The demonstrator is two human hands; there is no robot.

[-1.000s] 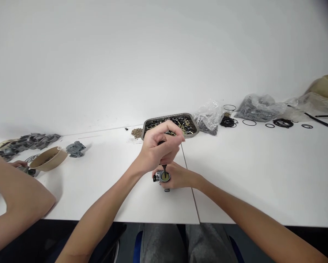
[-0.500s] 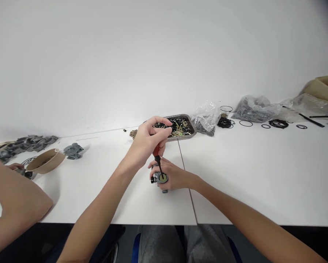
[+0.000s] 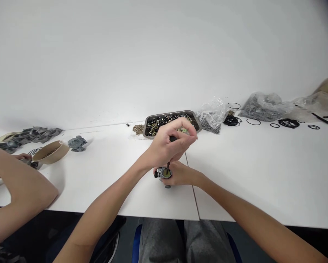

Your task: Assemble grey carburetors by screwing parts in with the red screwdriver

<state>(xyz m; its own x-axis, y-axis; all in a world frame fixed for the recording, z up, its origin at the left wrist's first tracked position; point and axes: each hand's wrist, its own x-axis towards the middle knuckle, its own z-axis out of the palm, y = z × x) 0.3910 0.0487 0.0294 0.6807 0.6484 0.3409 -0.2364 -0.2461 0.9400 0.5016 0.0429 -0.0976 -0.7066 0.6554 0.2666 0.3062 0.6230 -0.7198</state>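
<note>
My left hand (image 3: 169, 143) is gripping one screwdriver (image 3: 168, 166) with curled fingers, while my right hand (image 3: 180, 174) is closing around one grey part (image 3: 163, 173) at the near middle of the table (image 3: 229, 171). If the tool is leaning or my right grip is loosening, its tip could be slipping across the one yellowish disc (image 3: 166, 173). I am counting one tray (image 3: 145, 128) far, one bowl (image 3: 54, 156) left, and one spare grey piece (image 3: 77, 143) beside it.

White table (image 3: 251, 175) | tan bowl (image 3: 55, 155) | grey casting (image 3: 77, 143) | metal tray (image 3: 198, 126) | clear bags (image 3: 265, 106) | black rings (image 3: 253, 121)
</note>
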